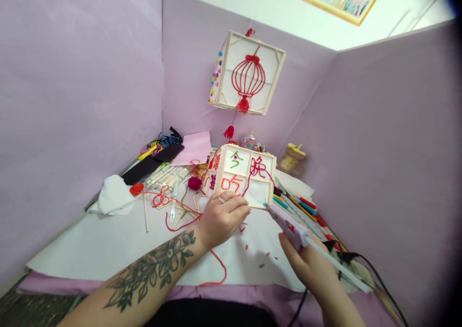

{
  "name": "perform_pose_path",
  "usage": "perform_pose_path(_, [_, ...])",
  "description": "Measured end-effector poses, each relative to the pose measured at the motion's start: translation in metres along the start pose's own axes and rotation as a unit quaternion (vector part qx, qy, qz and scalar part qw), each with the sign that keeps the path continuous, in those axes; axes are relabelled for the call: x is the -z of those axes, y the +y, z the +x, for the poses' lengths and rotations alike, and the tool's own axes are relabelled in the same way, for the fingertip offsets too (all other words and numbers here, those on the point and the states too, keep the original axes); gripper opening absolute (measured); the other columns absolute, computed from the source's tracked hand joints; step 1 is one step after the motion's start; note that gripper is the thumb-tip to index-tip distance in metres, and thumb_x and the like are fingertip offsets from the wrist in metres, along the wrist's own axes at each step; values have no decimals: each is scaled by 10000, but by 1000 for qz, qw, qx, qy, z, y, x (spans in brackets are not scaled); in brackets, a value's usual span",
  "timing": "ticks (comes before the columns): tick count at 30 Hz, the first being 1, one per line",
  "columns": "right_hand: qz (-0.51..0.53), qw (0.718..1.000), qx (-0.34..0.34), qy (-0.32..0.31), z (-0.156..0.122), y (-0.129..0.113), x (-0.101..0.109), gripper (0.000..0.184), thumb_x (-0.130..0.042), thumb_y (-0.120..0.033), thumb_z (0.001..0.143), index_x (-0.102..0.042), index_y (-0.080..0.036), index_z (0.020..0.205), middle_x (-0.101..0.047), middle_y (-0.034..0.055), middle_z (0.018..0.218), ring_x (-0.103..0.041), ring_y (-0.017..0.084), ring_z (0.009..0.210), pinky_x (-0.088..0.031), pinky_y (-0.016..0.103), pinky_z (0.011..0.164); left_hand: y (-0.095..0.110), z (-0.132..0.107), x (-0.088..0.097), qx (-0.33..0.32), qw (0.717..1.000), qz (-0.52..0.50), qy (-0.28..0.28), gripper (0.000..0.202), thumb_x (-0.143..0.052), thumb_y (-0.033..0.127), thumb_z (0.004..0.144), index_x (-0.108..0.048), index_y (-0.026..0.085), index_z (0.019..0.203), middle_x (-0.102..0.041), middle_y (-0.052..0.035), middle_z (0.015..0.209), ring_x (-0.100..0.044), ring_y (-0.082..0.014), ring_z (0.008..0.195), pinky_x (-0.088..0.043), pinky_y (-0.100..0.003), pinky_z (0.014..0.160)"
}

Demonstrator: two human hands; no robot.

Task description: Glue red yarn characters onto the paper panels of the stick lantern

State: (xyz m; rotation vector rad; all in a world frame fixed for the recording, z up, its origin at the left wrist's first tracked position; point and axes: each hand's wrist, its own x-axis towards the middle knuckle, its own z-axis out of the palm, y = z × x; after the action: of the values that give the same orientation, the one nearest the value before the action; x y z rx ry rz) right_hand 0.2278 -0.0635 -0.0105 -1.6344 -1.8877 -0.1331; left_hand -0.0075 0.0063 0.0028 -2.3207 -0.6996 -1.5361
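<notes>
A box-shaped paper lantern (236, 159) with a wooden frame stands on the table, its white panels bearing characters in green, red and orange yarn. My left hand (224, 216) grips its lower front edge, fingers bent together and covering part of the lower panels. In my right hand (310, 259) is a white hot glue gun (288, 225), with a long glue stick (339, 262) sticking out of its back. The blue nozzle tip meets the lower right panel near its bottom edge. Purple yarn (248, 185) drapes over the lantern's front.
A finished-looking lantern (249, 77) hangs above, with a red tassel (228, 132) below it. Markers (306, 206) line the right side near a black cord (378, 274). To the left lie red yarn (162, 197), wooden sticks (146, 214) and crumpled white paper (115, 194).
</notes>
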Motion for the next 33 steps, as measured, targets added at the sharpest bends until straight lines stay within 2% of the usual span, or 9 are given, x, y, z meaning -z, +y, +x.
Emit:
perform_pose_path(23, [9,1000,-23,-15,1,1,-3,244,-462,-409,879,-600,-208,897,-675,77,859,-646,243,827,-509,344,729,0,2,1,-5,1000,-7,1,79,-593,196,892,-672,185,889,-729,-3,907,-604,-148,852,-437,-341,827])
perform_pose_path(33, [14,999,-43,-5,4,1,-7,327,-454,-457,865,-648,-195,894,-691,85,844,-660,274,841,-520,378,744,1,2,2,-6,1000,-4,-1,96,-581,203,901,-676,186,895,-729,1,902,-602,-138,839,-435,-325,815])
